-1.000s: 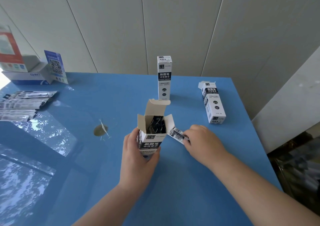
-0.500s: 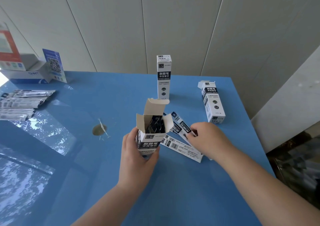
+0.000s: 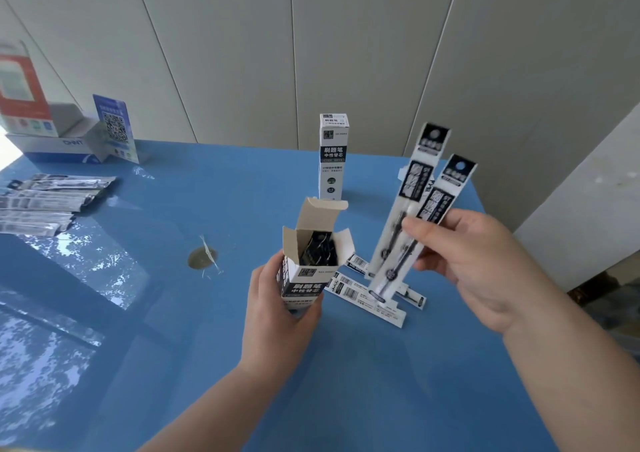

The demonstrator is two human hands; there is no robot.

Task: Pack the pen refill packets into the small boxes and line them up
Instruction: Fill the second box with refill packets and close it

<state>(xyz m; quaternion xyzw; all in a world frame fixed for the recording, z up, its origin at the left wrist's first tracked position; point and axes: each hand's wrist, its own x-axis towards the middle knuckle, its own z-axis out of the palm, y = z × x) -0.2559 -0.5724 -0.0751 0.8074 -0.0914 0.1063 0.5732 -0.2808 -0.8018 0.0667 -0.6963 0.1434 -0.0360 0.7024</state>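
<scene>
My left hand (image 3: 277, 316) grips an open small box (image 3: 306, 271) upright on the blue table (image 3: 346, 382); its flaps stand up and dark refill packets show inside. To its right, my right hand (image 3: 481, 261) holds two refill packets (image 3: 412, 216) lifted in the air, tilted up and to the right. Two more packets (image 3: 367, 296) lie flat on the table beneath them. A closed small box (image 3: 333, 155) stands upright farther back. The box that lay at the right is mostly hidden behind the raised packets.
A pile of refill packets (image 3: 45, 202) lies at the table's left edge. Behind it sit a blue-and-white carton (image 3: 59, 143) and a QR-code card (image 3: 116, 129). A brown spot with a plastic scrap (image 3: 204, 257) marks the table. Panelled wall behind; the table's right edge drops off.
My right hand has picked two packets off the table and raised them beside the open box. The left hand has kept the box in place.
</scene>
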